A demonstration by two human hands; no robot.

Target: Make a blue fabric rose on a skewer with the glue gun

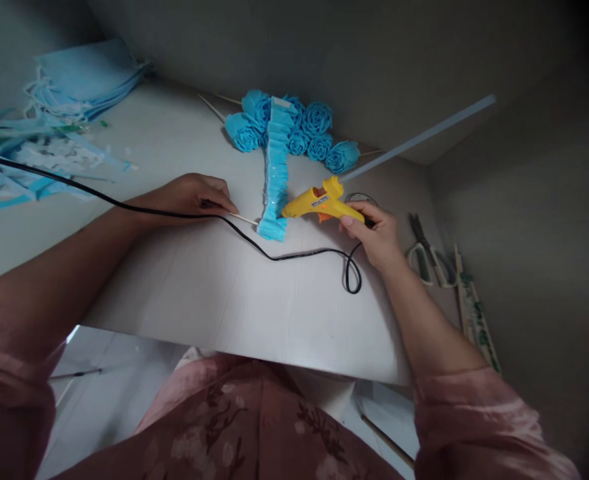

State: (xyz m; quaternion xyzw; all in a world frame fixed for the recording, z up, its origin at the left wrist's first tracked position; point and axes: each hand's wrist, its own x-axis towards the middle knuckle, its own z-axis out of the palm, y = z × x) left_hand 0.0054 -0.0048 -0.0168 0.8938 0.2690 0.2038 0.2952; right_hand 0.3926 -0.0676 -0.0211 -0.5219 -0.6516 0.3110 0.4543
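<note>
Between the thumb and fingers of my left hand [194, 195] is a thin wooden stick [244, 219], its far end meeting the lower end of a pleated blue strip [276, 170]. The strip lies lengthwise away from me, with shiny spots along it. My right hand [374, 230] grips a yellow glue gun [319, 200] by its handle. Its nozzle touches or nearly touches the strip's right edge near the bottom. A long translucent glue stick [424, 137] juts from the gun's back. Behind the strip sit several blue rolled flowers [317, 118], some on sticks.
A black cord [294, 256] runs across the table [274, 307] and over my left wrist. Stacked blue face masks [89, 77] and cut scraps [59, 157] lie at the left. Scissors [429, 257] and a long narrow packet [474, 310] are at the right, by the wall.
</note>
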